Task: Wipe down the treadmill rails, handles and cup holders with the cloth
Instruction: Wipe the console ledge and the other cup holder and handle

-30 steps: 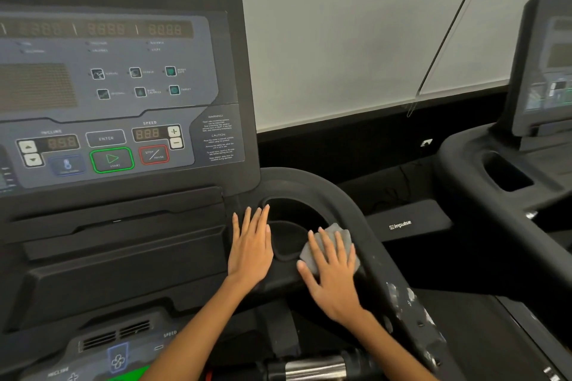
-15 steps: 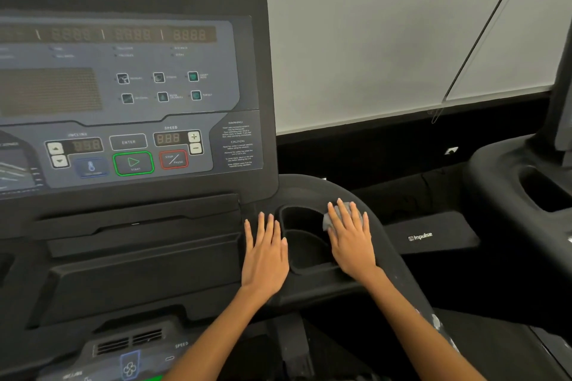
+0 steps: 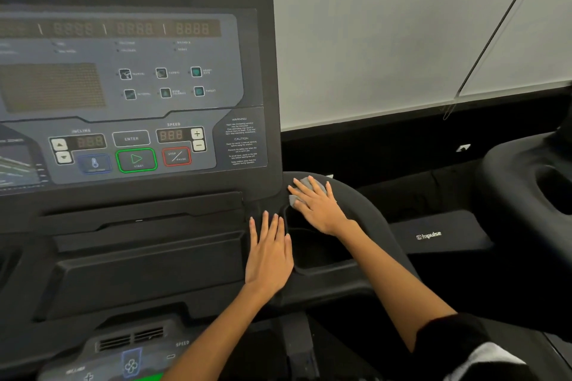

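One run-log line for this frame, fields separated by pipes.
right hand flat, pressing cloth on cup holder far rim | left hand flat beside holder | holder interior: wiped or not, cannot tell

Treadmill console (image 3: 133, 86) reads "impulse" top bezel; panel labels "INCLINE", "SPEED", "ENTER", "START", "STOP / PAUSE", "+" and "−" keys, "WARNING!" and "CAUTION" headings, fine print unreadable. Lower panel (image 3: 130, 359) reads "SPEED". Black motor cover (image 3: 439, 235) on the right reads "impulse".
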